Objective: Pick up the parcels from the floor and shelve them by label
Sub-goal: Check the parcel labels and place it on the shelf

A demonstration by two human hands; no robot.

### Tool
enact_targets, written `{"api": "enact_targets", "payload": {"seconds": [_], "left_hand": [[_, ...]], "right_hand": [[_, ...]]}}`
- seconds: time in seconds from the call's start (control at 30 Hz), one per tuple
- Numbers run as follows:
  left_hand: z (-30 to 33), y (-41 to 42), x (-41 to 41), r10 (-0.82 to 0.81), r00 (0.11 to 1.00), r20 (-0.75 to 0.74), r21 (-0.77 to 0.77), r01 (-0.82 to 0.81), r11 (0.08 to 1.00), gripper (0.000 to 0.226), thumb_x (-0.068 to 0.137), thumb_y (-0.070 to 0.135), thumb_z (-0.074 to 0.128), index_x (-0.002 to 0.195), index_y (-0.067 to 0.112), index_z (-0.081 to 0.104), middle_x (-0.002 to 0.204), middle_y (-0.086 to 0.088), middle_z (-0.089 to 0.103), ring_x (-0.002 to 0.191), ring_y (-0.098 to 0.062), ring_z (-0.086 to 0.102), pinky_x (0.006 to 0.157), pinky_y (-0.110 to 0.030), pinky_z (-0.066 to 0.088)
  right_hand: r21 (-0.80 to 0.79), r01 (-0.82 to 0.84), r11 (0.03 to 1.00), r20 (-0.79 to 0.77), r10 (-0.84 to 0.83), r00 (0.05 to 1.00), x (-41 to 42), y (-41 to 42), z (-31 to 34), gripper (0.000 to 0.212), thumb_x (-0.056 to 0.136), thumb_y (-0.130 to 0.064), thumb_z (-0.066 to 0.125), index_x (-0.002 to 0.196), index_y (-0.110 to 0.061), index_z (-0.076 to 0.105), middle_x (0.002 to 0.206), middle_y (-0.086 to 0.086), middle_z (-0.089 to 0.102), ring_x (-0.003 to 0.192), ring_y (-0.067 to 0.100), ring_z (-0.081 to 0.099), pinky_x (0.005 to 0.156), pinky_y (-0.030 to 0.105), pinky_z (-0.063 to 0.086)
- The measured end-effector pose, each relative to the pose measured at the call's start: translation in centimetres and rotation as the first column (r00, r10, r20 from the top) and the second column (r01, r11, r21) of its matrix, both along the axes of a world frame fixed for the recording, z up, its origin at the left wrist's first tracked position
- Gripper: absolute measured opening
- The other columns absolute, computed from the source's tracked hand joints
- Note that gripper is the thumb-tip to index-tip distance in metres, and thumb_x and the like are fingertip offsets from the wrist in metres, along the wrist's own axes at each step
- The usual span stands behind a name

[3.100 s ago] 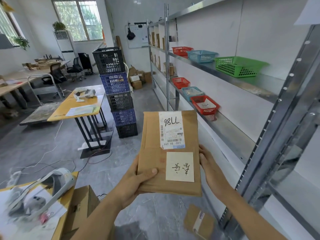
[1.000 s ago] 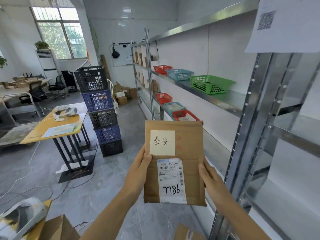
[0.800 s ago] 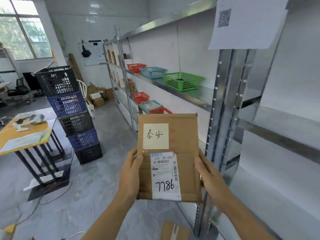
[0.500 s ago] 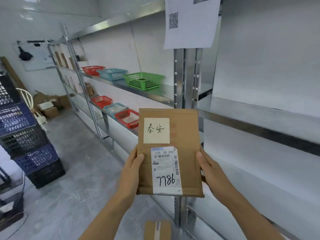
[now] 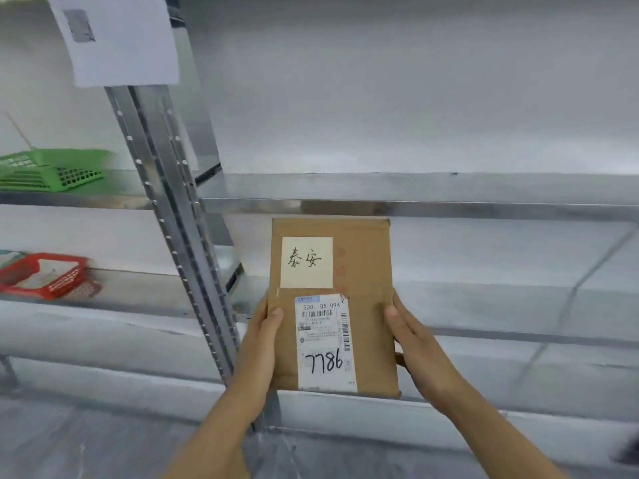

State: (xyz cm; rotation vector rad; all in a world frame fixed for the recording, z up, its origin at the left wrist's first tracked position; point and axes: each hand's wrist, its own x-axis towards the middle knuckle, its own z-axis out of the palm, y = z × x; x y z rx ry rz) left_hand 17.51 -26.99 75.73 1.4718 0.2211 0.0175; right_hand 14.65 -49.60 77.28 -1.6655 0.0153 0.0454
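Observation:
I hold a flat brown cardboard parcel (image 5: 370, 305) upright in front of the metal shelving. It bears a cream handwritten note above a white shipping label marked 7786. My left hand (image 5: 260, 344) grips its left edge and my right hand (image 5: 411, 344) grips its right edge, thumbs on the front. Behind the parcel runs a bare steel shelf (image 5: 484, 299), with another shelf (image 5: 415, 188) above it. The parcel's lower edge sits level with the front lip of a lower shelf.
A steel upright post (image 5: 179, 216) stands just left of the parcel, with a white paper sheet (image 5: 117, 39) taped at its top. Left of the post, a green basket (image 5: 48, 169) sits on the upper shelf and a red basket (image 5: 45, 274) on the one below.
My view has swung right and closer to the shelving; the crates, tables and far baskets have left the frame. Earlier the parcel was turned so its labels read upright. Both hands keep their grip.

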Motion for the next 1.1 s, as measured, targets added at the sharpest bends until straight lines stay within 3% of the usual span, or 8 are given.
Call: {"api": "enact_targets", "payload": {"seconds": [0.13,0.27,0.47,0.57,0.7,0.8,0.93,1.1], "left_hand": [[0.2,-8.2,-1.3,-0.199,0.979,0.041,0.059,0.196,0.979,0.033,0.109,0.031,0.043,0.136,0.043,0.059,0.112,0.018,0.081,0.113,-0.013,0.072,0.104,-0.046,0.053],[0.7,-18.5,-3.2,-0.372,0.927,0.041,0.099,0.367,0.925,0.033,0.109,0.033,0.043,0.135,0.044,0.061,0.116,0.015,0.081,0.114,-0.017,0.074,0.106,-0.056,0.053],[0.9,-37.2,-8.9,-0.623,0.782,0.01,0.137,0.616,0.776,0.033,0.109,0.038,0.04,0.13,0.048,0.063,0.116,0.016,0.081,0.115,-0.02,0.073,0.106,-0.058,0.053],[1.1,-47.0,-12.6,-0.721,0.693,0.009,0.152,0.711,0.686,0.032,0.109,0.04,0.039,0.125,0.051,0.064,0.111,0.019,0.081,0.113,-0.017,0.074,0.099,-0.05,0.057],[1.2,-57.8,-16.8,-0.835,0.55,-0.009,0.173,0.824,0.54,0.035,0.11,0.046,0.034,0.133,0.051,0.06,0.112,0.019,0.081,0.102,-0.011,0.079,0.071,-0.031,0.063],[1.2,-63.7,-19.6,-0.907,0.415,-0.076,0.154,0.903,0.401,0.035,0.108,0.056,0.029,0.133,0.059,0.054,0.116,0.02,0.08,0.108,-0.012,0.078,0.079,-0.036,0.063],[0.1,-69.5,-22.0,-0.955,0.259,-0.142,0.115,0.963,0.244,0.042,0.104,0.065,0.027,0.142,0.062,0.044,0.127,0.019,0.077,0.114,-0.013,0.076,0.078,-0.034,0.064],[-1.8,-74.8,-22.6,-0.971,0.203,-0.126,0.112,0.975,0.19,0.045,0.101,0.07,0.033,0.145,0.064,0.041,0.133,0.019,0.074,0.122,-0.015,0.072,0.1,-0.05,0.06]], "right_hand": [[0.035,0.166,0.986,-0.001,-0.166,0.986,-4.8,-7.4,-0.4,0.044,0.1,-0.061,0.038,0.144,-0.068,0.035,0.143,-0.029,0.058,0.132,-0.001,0.055,0.091,0.026,0.055],[0.069,0.34,0.938,0.007,-0.341,0.94,-10.2,-16.0,-0.4,0.043,0.1,-0.061,0.038,0.142,-0.07,0.035,0.141,-0.032,0.058,0.13,-0.004,0.055,0.087,0.025,0.054],[0.122,0.556,0.822,-0.003,-0.56,0.828,-20.8,-31.7,-0.8,0.041,0.104,-0.056,0.037,0.141,-0.072,0.034,0.142,-0.037,0.055,0.13,-0.007,0.055,0.089,0.027,0.053],[0.139,0.665,0.734,-0.025,-0.669,0.743,-26.3,-39.7,-1.2,0.038,0.103,-0.056,0.04,0.135,-0.075,0.038,0.139,-0.038,0.057,0.129,-0.006,0.056,0.086,0.023,0.051],[0.143,0.749,0.647,-0.025,-0.754,0.656,-32.9,-48.2,-1.1,0.042,0.102,-0.058,0.039,0.141,-0.073,0.032,0.142,-0.039,0.053,0.127,-0.006,0.056,0.089,0.024,0.05],[0.132,0.788,0.601,0.002,-0.796,0.606,-36.6,-53.0,-1.2,0.045,0.104,-0.054,0.036,0.146,-0.069,0.028,0.142,-0.039,0.053,0.125,-0.01,0.057,0.095,0.026,0.05],[0.142,0.832,0.536,-0.003,-0.84,0.542,-40.1,-58.2,-2.1,0.045,0.104,-0.054,0.039,0.146,-0.067,0.031,0.15,-0.034,0.048,0.141,0.0,0.046,0.12,0.045,0.037],[0.137,0.855,0.5,-0.012,-0.863,0.506,-41.8,-62.3,-3.8,0.046,0.104,-0.053,0.04,0.147,-0.067,0.029,0.156,-0.031,0.042,0.143,0.002,0.044,0.122,0.048,0.035]]}}
